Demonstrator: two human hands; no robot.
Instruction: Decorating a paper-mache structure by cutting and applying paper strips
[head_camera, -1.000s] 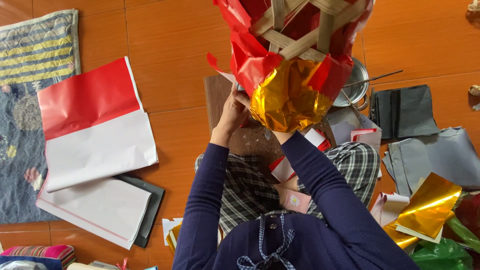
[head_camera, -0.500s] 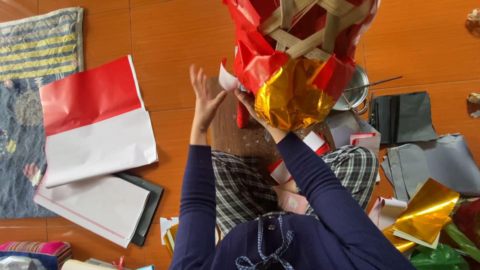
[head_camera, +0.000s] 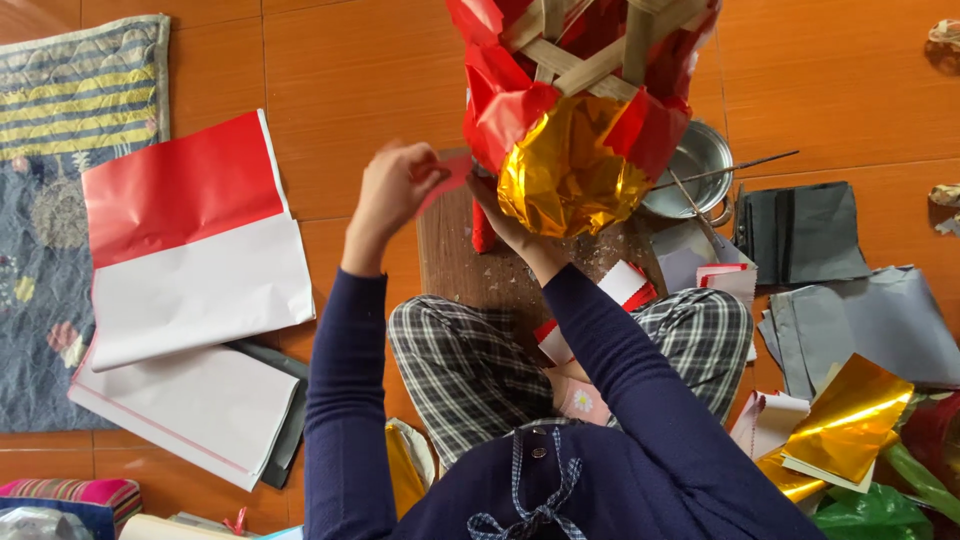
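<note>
Lantern frame (head_camera: 580, 110), bamboo strips wrapped in red and gold foil paper, raised above the wooden board (head_camera: 480, 260); right hand (head_camera: 505, 220) grips its lower edge beneath the gold panel, fingers closed on it. Left hand (head_camera: 395, 190), just left of the lantern frame, fingers pinched on a small red paper scrap (head_camera: 450, 175). Steel bowl (head_camera: 690, 170) right of the lantern frame; red-and-white paper sheet (head_camera: 190, 235) on the floor, well to its left.
</note>
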